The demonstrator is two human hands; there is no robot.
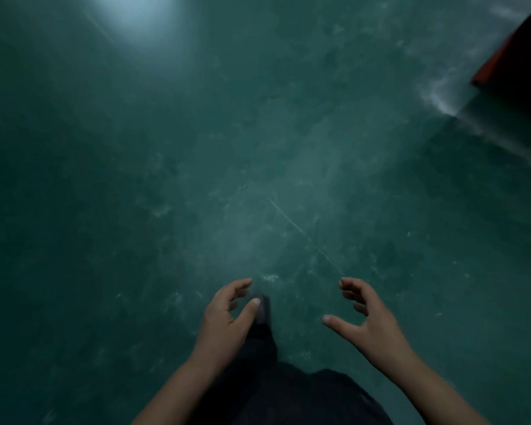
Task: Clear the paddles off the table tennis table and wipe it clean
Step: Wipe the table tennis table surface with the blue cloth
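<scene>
Both hands hang in the air with nothing in them. The left hand (227, 314) has its fingers loosely curled and its thumb stretched forward, gripping nothing. The right hand (365, 314) mirrors it just to the right, fingers gently bent, thumb spread toward the left, palm empty. The two hands are apart, with a gap of floor between them, and both bare forearms run back to the near edge of the view.

Below the left thumb a dark shoe (262, 309) points away from the viewer, and a dark trouser leg (264, 348) runs from it back to the near edge, where more dark clothing fills the bottom middle.

Under everything lies a dull green, scuffed floor (196, 179) marked with pale smudges and a thin light scratch running diagonally near the middle. A bright patch of reflected light (135, 16) sits at the far left. At the far right corner a dark object with a red edge (497, 59) juts in, blurred; I cannot tell what it is. No paddles and no table tennis table show in this view.
</scene>
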